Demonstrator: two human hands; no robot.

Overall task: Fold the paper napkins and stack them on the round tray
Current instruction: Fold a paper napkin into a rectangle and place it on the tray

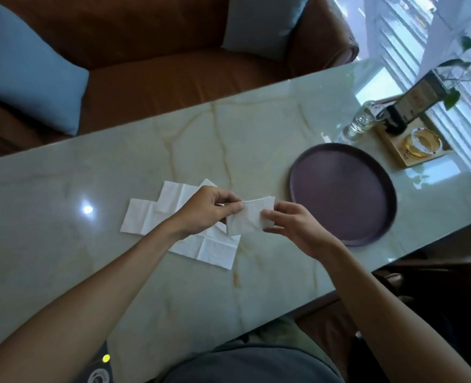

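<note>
1. Head view, middle of the frame: you hold one folded napkin [249, 217] just above the marble table [256, 120], between both hands. Your left hand [209, 210] pinches its left edge between thumb and fingertips; your right hand [292, 225] has its fingers closed on the right end.

2. Head view, left of centre: the unfolded napkins [156, 214] lie flat on the table, overlapping one another in a loose pile, partly under your left wrist. Their crease lines show as a grid, so they look ready to fold along lines already pressed in.

3. Head view, right of centre: the round tray [342, 193] sits dark and bare, just beside your right hand. Nothing is stacked on it yet, so you are likely at the first napkin.

4. Handling, as a judgement: the paper looks very light, thin and limp. It will sag wherever you do not support it, and a hard tug between the two hands could tear it. Pinch at corners or along the folded edge, where the layers are doubled, and keep the grip gentle.

5. Setting down: the table looks glossy, so a napkin may slide when you press a crease. Lay the folded piece flat on the tray and let go of both ends together, since so light a sheet may spring open or drift.

6. Upper right of the frame: a glass bottle [363, 120] and a wooden caddy [394, 149] stand behind the tray, clear of your hands.
</note>
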